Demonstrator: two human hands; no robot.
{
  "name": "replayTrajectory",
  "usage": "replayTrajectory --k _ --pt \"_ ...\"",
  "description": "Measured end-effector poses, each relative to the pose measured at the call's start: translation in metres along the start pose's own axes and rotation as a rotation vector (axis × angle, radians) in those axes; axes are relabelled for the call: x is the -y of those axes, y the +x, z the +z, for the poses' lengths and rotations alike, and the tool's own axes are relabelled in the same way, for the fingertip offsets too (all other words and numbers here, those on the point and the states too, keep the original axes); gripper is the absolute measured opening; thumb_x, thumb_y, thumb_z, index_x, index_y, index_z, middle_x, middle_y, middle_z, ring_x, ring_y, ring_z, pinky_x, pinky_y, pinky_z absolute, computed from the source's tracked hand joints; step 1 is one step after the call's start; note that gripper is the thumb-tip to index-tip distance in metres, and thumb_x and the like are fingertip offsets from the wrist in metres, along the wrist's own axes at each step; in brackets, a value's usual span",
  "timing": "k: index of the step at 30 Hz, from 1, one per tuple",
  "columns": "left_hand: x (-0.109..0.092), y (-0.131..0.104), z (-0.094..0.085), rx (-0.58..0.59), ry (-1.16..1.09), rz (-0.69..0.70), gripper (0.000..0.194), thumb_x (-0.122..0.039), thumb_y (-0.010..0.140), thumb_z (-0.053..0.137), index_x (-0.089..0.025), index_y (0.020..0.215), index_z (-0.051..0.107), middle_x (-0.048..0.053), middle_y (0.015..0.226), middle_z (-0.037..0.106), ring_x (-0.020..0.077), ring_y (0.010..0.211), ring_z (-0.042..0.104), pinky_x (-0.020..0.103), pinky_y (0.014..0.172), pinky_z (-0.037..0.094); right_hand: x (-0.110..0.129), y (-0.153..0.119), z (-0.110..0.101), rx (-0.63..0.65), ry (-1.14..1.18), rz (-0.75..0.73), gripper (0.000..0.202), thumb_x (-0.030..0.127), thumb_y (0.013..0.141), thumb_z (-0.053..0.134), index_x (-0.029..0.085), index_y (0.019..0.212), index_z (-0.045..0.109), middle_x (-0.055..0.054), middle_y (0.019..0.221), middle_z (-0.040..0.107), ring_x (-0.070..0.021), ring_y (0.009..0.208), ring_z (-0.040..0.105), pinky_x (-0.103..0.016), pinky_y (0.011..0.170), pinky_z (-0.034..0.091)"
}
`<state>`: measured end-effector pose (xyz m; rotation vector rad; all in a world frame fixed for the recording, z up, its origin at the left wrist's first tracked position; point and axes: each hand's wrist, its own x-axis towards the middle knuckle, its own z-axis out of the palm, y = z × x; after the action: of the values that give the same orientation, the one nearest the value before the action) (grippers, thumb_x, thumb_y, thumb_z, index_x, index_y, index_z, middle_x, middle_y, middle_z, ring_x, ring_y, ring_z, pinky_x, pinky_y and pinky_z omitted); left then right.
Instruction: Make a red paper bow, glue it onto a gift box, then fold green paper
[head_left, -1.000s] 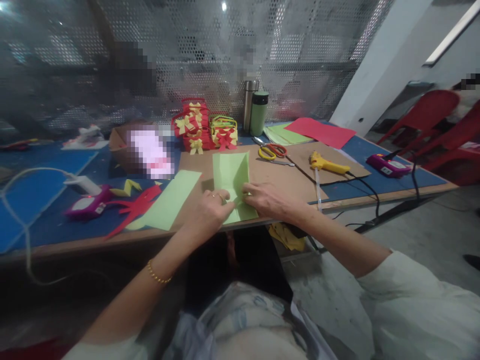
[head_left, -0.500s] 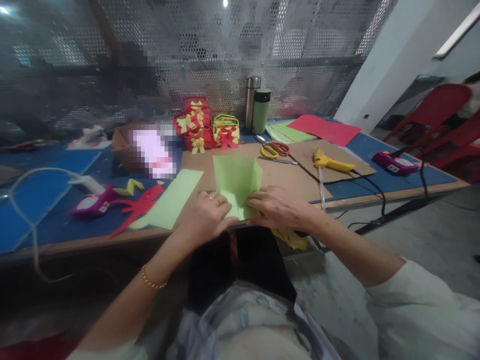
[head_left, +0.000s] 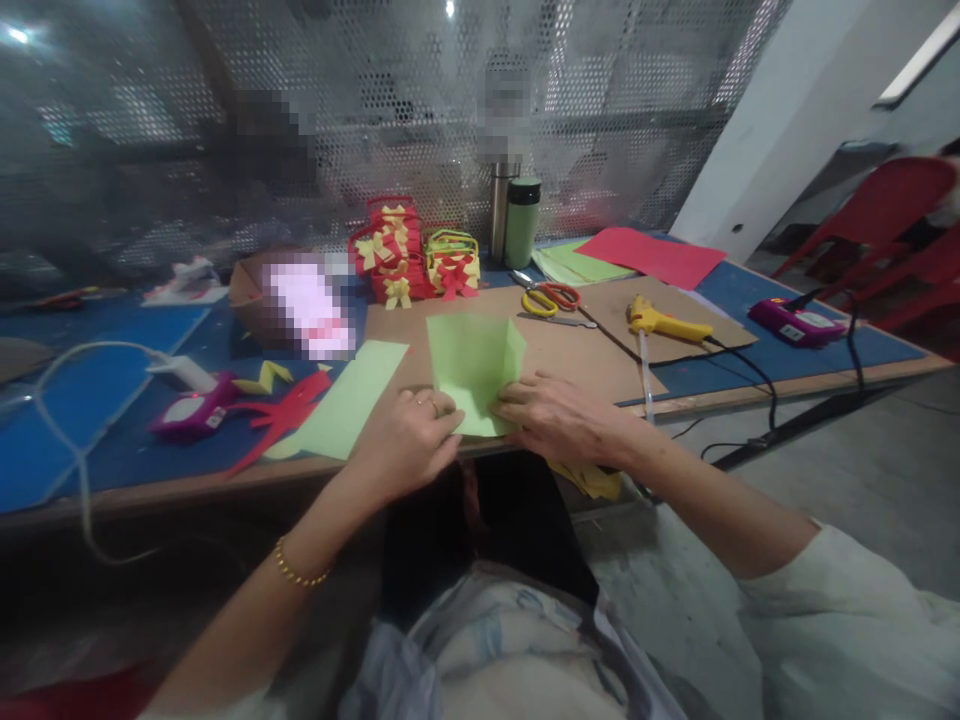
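A light green folded paper (head_left: 477, 365) stands at the table's front edge, its back and right side raised. My left hand (head_left: 411, 432) grips its lower left corner, fingers bent and pressed together. On the lower right side my right hand (head_left: 553, 415) pinches the same paper. A flat green sheet (head_left: 356, 400) lies just left of my left hand. Brown cardboard (head_left: 397, 325) is under the folded paper.
Scissors (head_left: 551, 298) and a yellow glue gun (head_left: 664, 322) lie to the right. Red boxes with bows (head_left: 390, 250), a green bottle (head_left: 523, 225) and a red sheet (head_left: 652, 258) are behind. Red paper strips (head_left: 289, 415) and a purple device (head_left: 193, 410) are left.
Both hands keep hold of the folded green paper. The fingers at its lower edge have shifted slightly, and more of that edge shows between them.
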<state>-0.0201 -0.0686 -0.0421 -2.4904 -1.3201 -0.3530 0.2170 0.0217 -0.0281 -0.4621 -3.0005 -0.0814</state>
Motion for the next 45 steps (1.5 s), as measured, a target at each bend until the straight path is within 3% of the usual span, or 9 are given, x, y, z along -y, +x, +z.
replayTrajectory --k 4,12,18,23,26,32,38,41,45 --pt "0.0 0.001 0.002 -0.024 0.019 -0.009 0.022 -0.02 0.099 0.05 -0.015 0.103 0.072 0.01 0.096 0.071 0.0249 0.093 0.064 0.039 0.08 0.043 -0.001 0.001 -0.001 -0.042 0.024 0.006 0.021 0.017 0.1 0.051 0.015 0.096 0.072 -0.011 0.096 0.071 -0.0205 0.088 0.064 -0.033 0.081 0.038" --pt "-0.004 0.006 0.006 -0.059 -0.108 -0.133 0.026 -0.021 0.101 0.049 -0.015 0.094 0.073 0.01 0.096 0.069 0.0221 0.09 0.062 0.038 0.081 0.046 -0.011 0.007 0.014 -0.176 0.247 0.058 0.032 0.025 0.105 0.052 0.014 0.085 0.075 -0.011 0.091 0.067 -0.0184 0.083 0.06 -0.031 0.076 0.04" --pt "-0.005 0.012 0.008 -0.027 -0.134 -0.192 0.024 -0.021 0.099 0.052 -0.016 0.088 0.073 0.009 0.092 0.069 0.0224 0.089 0.063 0.038 0.082 0.048 -0.01 0.013 0.009 -0.16 0.302 0.137 0.032 0.023 0.104 0.052 0.012 0.084 0.073 -0.009 0.09 0.066 -0.0149 0.076 0.056 -0.028 0.072 0.038" --pt "-0.004 0.017 0.007 -0.047 -0.054 -0.192 0.019 -0.02 0.1 0.053 -0.016 0.105 0.071 0.008 0.085 0.074 0.023 0.081 0.067 0.036 0.076 0.048 -0.004 0.019 0.003 -0.082 0.237 0.274 0.032 0.025 0.104 0.053 0.013 0.081 0.071 -0.008 0.079 0.068 -0.0157 0.07 0.055 -0.029 0.065 0.031" --pt "-0.004 0.017 0.004 -0.055 -0.006 -0.201 0.025 -0.019 0.099 0.053 -0.015 0.12 0.066 0.008 0.087 0.077 0.0219 0.074 0.068 0.034 0.074 0.049 -0.002 0.021 0.002 -0.063 0.196 0.338 0.026 0.027 0.103 0.052 0.014 0.09 0.071 -0.01 0.084 0.071 -0.0166 0.069 0.056 -0.03 0.063 0.027" --pt "-0.01 0.02 -0.004 0.069 0.059 -0.313 0.032 -0.017 0.1 0.047 -0.014 0.128 0.061 0.01 0.085 0.077 0.0241 0.071 0.072 0.031 0.062 0.049 0.001 0.024 0.004 -0.045 0.106 0.425 0.021 0.024 0.101 0.051 0.012 0.105 0.067 -0.013 0.087 0.074 -0.02 0.07 0.059 -0.031 0.061 0.026" --pt "-0.026 0.033 -0.011 0.245 0.048 -0.561 0.032 -0.025 0.103 0.044 -0.017 0.13 0.059 0.014 0.103 0.077 0.0277 0.088 0.076 0.033 0.071 0.053 0.001 0.025 0.009 -0.074 0.063 0.415 0.025 0.023 0.102 0.045 0.012 0.098 0.068 -0.013 0.087 0.073 -0.0201 0.071 0.06 -0.031 0.06 0.028" --pt "-0.033 0.04 -0.016 0.321 0.077 -0.582 0.033 -0.022 0.103 0.041 -0.015 0.13 0.059 0.016 0.104 0.076 0.0289 0.089 0.075 0.035 0.073 0.055 0.001 0.025 0.008 -0.063 0.067 0.411 0.026 0.021 0.101 0.044 0.012 0.099 0.068 -0.013 0.086 0.073 -0.0195 0.069 0.059 -0.031 0.059 0.027" --pt "-0.038 0.044 -0.02 0.381 0.127 -0.583 0.048 -0.01 0.098 0.04 -0.015 0.145 0.051 0.017 0.108 0.074 0.0286 0.09 0.075 0.036 0.076 0.057 0.004 0.026 0.004 -0.022 0.067 0.41 0.026 0.013 0.099 0.043 0.011 0.1 0.069 -0.015 0.085 0.073 -0.0186 0.067 0.059 -0.031 0.059 0.026"
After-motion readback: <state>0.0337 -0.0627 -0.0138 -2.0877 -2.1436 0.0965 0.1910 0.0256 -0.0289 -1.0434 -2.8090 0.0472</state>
